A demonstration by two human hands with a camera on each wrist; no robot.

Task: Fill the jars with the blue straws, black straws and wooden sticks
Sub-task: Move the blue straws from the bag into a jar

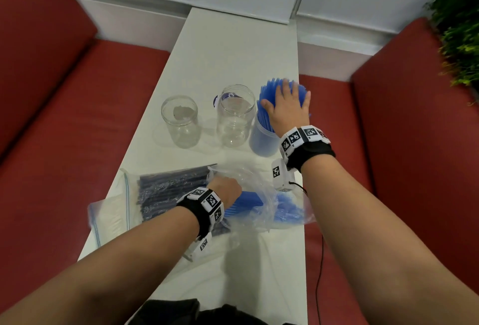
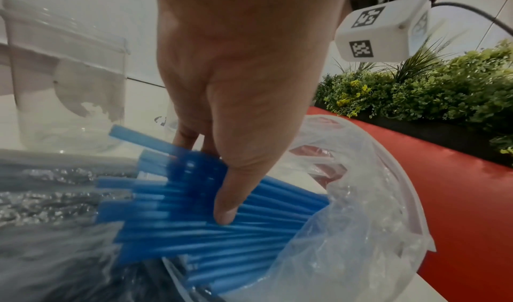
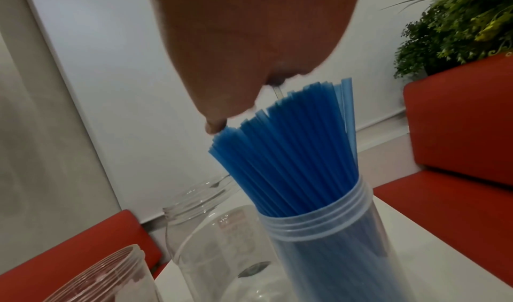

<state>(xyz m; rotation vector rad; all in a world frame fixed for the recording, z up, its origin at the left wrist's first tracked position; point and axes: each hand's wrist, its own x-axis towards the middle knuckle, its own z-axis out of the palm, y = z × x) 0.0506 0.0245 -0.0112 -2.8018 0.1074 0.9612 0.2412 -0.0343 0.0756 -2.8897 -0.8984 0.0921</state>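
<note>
The right hand (image 1: 286, 107) lies flat, fingers straight and spread, palm down on the tops of the blue straws (image 3: 288, 159) that stand upright and fanned in the right-hand jar (image 1: 261, 140); it curls round nothing. The left hand (image 1: 225, 190) reaches into the mouth of a clear plastic bag (image 1: 261, 210) and grips a bunch of loose blue straws (image 2: 194, 225), thumb (image 2: 230, 203) pressed across them and fingers curled behind. The two hands are well apart, the right one farther up the table.

Left of the filled jar stand two empty jars: a middle jar (image 1: 236, 117) just beside it, with a threaded neck and a label on its far side, and a left jar (image 1: 181, 122) with torn label residue on its wall. All three are clear, round and lidless. Beside the left hand lies a bundle of black straws (image 1: 166, 190) in crinkled clear wrap, and at the table's near left edge a zip bag (image 1: 108, 218) of pale wooden sticks.

The table (image 1: 233, 47) is narrow, white and smooth, running away to a white wall. Red upholstered benches (image 1: 64, 130) flank it on both sides, and leafy green plants (image 1: 458, 21) rise behind the right one. A thin black cable (image 1: 320, 267) hangs from the right wrist band.
</note>
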